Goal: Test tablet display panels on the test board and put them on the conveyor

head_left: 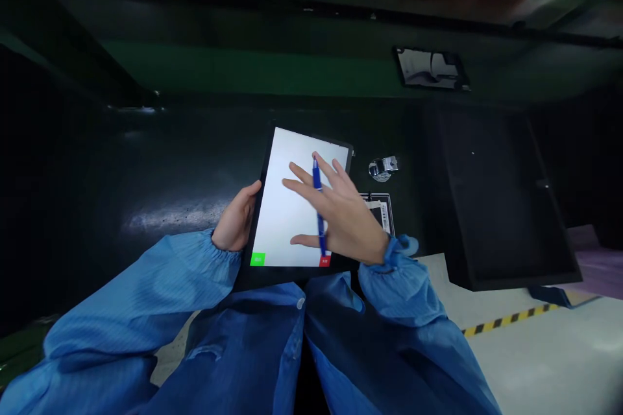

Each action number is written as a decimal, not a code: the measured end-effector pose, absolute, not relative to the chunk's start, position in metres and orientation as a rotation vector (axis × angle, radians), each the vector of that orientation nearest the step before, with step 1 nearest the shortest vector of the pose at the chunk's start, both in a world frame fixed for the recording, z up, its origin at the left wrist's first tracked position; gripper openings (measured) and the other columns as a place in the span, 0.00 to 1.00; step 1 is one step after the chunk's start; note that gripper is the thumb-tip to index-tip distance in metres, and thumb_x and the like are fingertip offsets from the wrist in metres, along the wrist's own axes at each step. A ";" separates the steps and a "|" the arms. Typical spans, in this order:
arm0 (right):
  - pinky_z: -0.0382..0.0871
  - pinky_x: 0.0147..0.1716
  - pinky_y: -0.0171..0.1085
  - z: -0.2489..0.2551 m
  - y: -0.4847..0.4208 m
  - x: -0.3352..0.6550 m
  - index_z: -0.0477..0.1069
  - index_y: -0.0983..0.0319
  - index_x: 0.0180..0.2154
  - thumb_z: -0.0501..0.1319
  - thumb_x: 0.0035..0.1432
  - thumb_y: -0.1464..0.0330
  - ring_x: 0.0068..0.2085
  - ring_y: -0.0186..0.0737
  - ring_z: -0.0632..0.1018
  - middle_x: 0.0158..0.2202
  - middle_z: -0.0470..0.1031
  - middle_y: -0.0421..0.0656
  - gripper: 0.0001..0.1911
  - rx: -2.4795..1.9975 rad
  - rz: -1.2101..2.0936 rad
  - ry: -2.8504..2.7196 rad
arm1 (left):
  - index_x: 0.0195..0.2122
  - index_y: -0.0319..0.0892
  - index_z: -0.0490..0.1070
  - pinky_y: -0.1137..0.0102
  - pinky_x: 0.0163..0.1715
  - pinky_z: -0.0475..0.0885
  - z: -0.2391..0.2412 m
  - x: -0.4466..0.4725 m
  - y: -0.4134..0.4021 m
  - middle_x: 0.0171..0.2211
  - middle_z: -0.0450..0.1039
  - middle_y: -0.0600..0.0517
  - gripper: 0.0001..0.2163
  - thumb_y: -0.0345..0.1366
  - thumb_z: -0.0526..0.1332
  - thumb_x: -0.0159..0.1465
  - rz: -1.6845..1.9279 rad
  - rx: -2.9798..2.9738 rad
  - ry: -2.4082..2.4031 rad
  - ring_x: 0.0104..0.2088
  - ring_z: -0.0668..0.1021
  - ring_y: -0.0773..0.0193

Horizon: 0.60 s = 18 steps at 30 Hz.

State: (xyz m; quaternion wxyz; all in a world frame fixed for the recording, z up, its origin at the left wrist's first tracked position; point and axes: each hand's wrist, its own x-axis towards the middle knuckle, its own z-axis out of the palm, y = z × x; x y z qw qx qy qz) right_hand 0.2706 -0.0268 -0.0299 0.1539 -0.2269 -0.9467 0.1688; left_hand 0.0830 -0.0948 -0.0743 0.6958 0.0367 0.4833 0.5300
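The left hand is cradling a black-framed tablet from beneath its lower-left edge, grasping it firmly enough to keep the white screen tilted up toward the head camera, which makes a steady base for careful work on the glass. The right hand is hovering over the screen's right half with its fingers fanned, and a blue ballpoint pen is lying tucked among them, held rather than released, although the exact finger hold is partly hidden. Its tip is not clearly touching the screen. A small green button is showing at the screen's 7 o'clock corner, with a red button at 5 o'clock. The tablet is being held above a dark green surface, while a chrome fitting is lying at its 2 o'clock and a barcode label at 3 o'clock.
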 end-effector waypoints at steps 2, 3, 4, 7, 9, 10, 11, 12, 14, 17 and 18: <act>0.51 0.65 0.71 -0.039 -0.029 0.264 0.62 0.58 0.62 0.72 0.48 0.51 0.70 0.71 0.50 0.70 0.54 0.50 0.44 -0.648 0.346 -2.827 | 0.54 0.39 0.75 0.55 0.52 0.75 -0.077 0.082 -0.097 0.48 0.80 0.45 0.21 0.45 0.57 0.66 1.171 0.139 1.060 0.50 0.80 0.45; 0.52 0.64 0.71 -0.045 -0.030 0.263 0.63 0.60 0.61 0.71 0.50 0.51 0.70 0.71 0.50 0.70 0.53 0.52 0.41 -0.655 0.301 -2.851 | 0.54 0.40 0.75 0.55 0.52 0.75 -0.078 0.082 -0.098 0.49 0.79 0.45 0.21 0.46 0.57 0.66 1.174 0.163 1.051 0.51 0.79 0.45; 0.55 0.64 0.70 -0.051 -0.032 0.262 0.66 0.61 0.59 0.68 0.55 0.52 0.70 0.70 0.52 0.69 0.56 0.53 0.35 -0.654 0.255 -2.856 | 0.55 0.41 0.75 0.56 0.52 0.75 -0.078 0.081 -0.098 0.50 0.79 0.46 0.21 0.45 0.57 0.66 1.181 0.176 1.042 0.52 0.79 0.46; 0.68 0.60 0.60 -0.065 -0.038 0.265 0.73 0.62 0.46 0.59 0.66 0.59 0.65 0.60 0.66 0.62 0.69 0.52 0.15 -0.637 0.101 -2.773 | 0.53 0.38 0.76 0.57 0.53 0.75 -0.077 0.083 -0.097 0.50 0.79 0.45 0.20 0.44 0.55 0.67 1.181 0.138 1.024 0.53 0.78 0.47; 0.75 0.56 0.52 -0.068 -0.042 0.271 0.74 0.61 0.38 0.58 0.67 0.63 0.61 0.53 0.72 0.58 0.74 0.50 0.10 -0.607 0.040 -2.659 | 0.50 0.36 0.77 0.58 0.52 0.76 -0.074 0.084 -0.095 0.46 0.80 0.44 0.20 0.43 0.53 0.68 1.162 0.078 1.045 0.51 0.79 0.47; 0.76 0.54 0.49 -0.066 -0.044 0.275 0.74 0.60 0.37 0.59 0.67 0.64 0.60 0.51 0.74 0.57 0.75 0.49 0.08 -0.602 0.049 -2.587 | 0.49 0.35 0.77 0.58 0.51 0.76 -0.072 0.085 -0.094 0.45 0.81 0.44 0.20 0.42 0.53 0.68 1.157 0.050 1.066 0.50 0.80 0.48; 0.77 0.53 0.48 -0.064 -0.045 0.280 0.74 0.60 0.38 0.60 0.66 0.66 0.60 0.50 0.74 0.56 0.75 0.49 0.06 -0.617 0.082 -2.503 | 0.48 0.35 0.78 0.59 0.50 0.76 -0.070 0.085 -0.093 0.43 0.82 0.44 0.19 0.42 0.52 0.68 1.154 0.026 1.092 0.48 0.81 0.48; 0.77 0.53 0.47 -0.061 -0.045 0.287 0.75 0.60 0.41 0.61 0.65 0.67 0.58 0.49 0.76 0.56 0.76 0.49 0.05 -0.657 0.131 -2.407 | 0.47 0.35 0.78 0.61 0.49 0.77 -0.068 0.086 -0.092 0.41 0.82 0.45 0.19 0.41 0.51 0.69 1.155 0.002 1.122 0.47 0.81 0.49; 0.78 0.50 0.45 -0.057 -0.043 0.305 0.75 0.58 0.46 0.62 0.63 0.71 0.53 0.47 0.79 0.53 0.78 0.48 0.10 -0.820 0.226 -2.190 | 0.46 0.35 0.78 0.63 0.47 0.78 -0.064 0.086 -0.090 0.38 0.82 0.46 0.19 0.40 0.50 0.70 1.148 -0.041 1.181 0.45 0.82 0.51; 0.79 0.40 0.41 -0.066 -0.034 0.340 0.77 0.57 0.43 0.63 0.61 0.72 0.39 0.42 0.83 0.41 0.82 0.44 0.09 -1.098 0.243 -1.971 | 0.44 0.36 0.78 0.66 0.44 0.79 -0.058 0.086 -0.089 0.33 0.82 0.48 0.19 0.39 0.48 0.70 1.154 -0.108 1.246 0.42 0.83 0.52; 0.78 0.37 0.39 -0.073 -0.031 0.352 0.78 0.58 0.41 0.63 0.61 0.71 0.35 0.41 0.82 0.37 0.82 0.43 0.07 -1.162 0.233 -1.955 | 0.43 0.36 0.78 0.66 0.43 0.79 -0.057 0.086 -0.089 0.32 0.82 0.48 0.19 0.38 0.48 0.70 1.164 -0.124 1.256 0.42 0.83 0.53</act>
